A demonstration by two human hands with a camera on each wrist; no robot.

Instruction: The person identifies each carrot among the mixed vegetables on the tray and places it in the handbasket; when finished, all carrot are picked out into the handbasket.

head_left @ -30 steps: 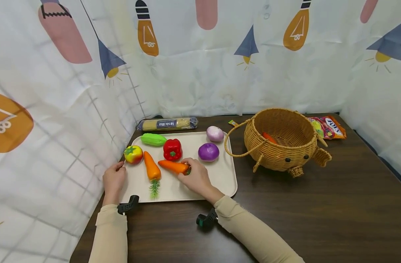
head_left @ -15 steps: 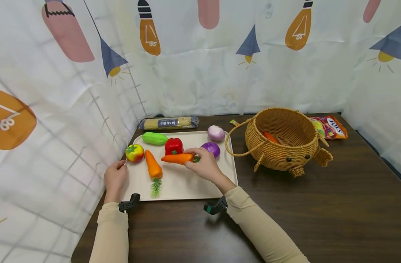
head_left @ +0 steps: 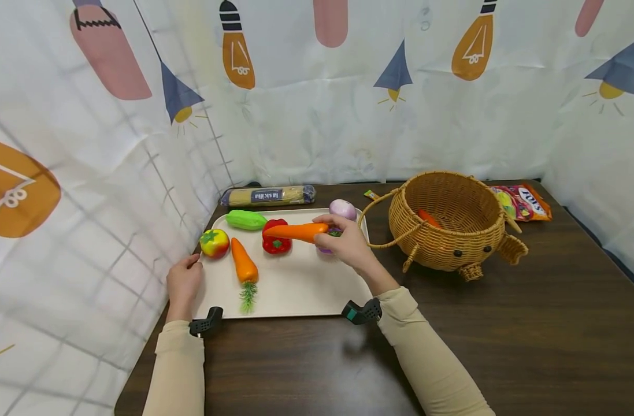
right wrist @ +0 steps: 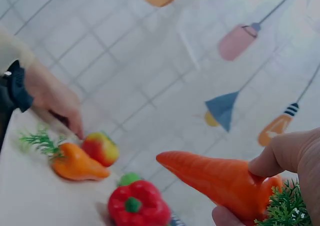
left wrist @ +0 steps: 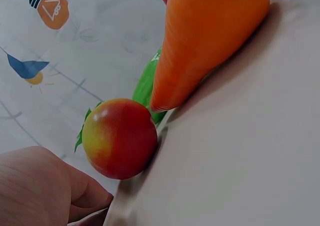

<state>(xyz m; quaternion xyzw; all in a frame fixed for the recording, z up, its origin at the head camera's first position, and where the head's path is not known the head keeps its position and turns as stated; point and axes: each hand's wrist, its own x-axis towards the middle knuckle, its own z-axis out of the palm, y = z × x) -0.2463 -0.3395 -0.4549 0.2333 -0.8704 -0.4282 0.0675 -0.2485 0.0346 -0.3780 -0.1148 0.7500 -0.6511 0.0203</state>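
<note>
I saw the right hand (head_left: 348,245) gripping a carrot (head_left: 296,231) by its leafy end, fingers (right wrist: 280,156) curled round it, lifted clear of the tray (head_left: 296,289) and lying level over the red pepper (head_left: 275,238), tip toward the left. The left hand (head_left: 182,283) rested at the tray's left edge, fingers loosely curled and holding nothing, just beside the red-and-yellow tomato (left wrist: 120,138). A second carrot (head_left: 243,267) lay on the tray near that tomato, a green vegetable (head_left: 245,219) behind it, and a pale onion (head_left: 341,208) at the far right corner. On the dark worktop (head_left: 504,335) stood a wicker basket (head_left: 447,222), well apart from the carried carrot.
</note>
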